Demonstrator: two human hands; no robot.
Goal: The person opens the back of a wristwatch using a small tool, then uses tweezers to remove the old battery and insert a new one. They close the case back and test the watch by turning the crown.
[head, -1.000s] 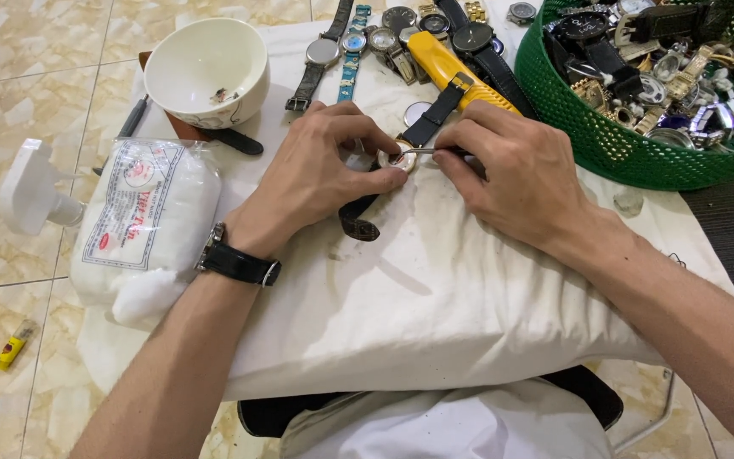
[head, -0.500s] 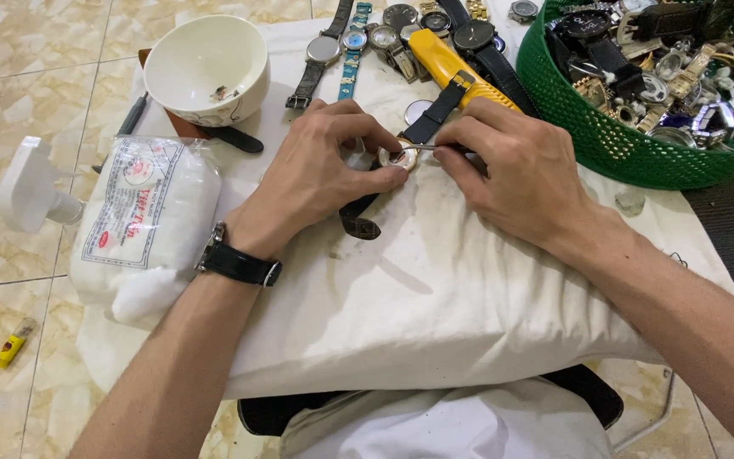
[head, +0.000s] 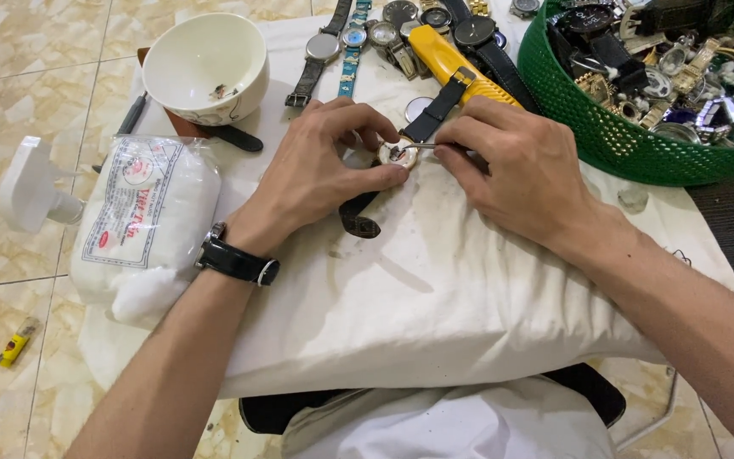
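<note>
The left hand [head: 320, 166] held a small round watch case [head: 397, 154] pinched between thumb and fingertips, its grip closed on the case rim. A black strap [head: 358, 212] trailed from the case toward the person, lying on the white pillow [head: 435, 289] that served as the surface. The left wrist wore a black wristwatch [head: 235, 259].

The right hand [head: 516, 174] was closed on thin metal tweezers [head: 418, 146], whose tips touched the open face of the case, just beside the left thumb. Both hands rested on the pillow and met over the case.

Just beyond the grip lay a yellow-handled tool [head: 452, 64] with a black strap [head: 437, 110] crossing it, and past that a row of wristwatches [head: 367, 30]. To the right of the right hand stood a green mesh basket [head: 605, 127] heaped with watches and parts. Beyond and to the left of the left hand sat a white bowl [head: 206, 64] holding a few small bits. Left of the left wrist lay a bag of cotton wool [head: 146, 225], with a white plastic bottle [head: 31, 183] beside it on the tiled floor [head: 10, 76]. A small yellow lighter [head: 15, 342] lay on the floor, well apart.
</note>
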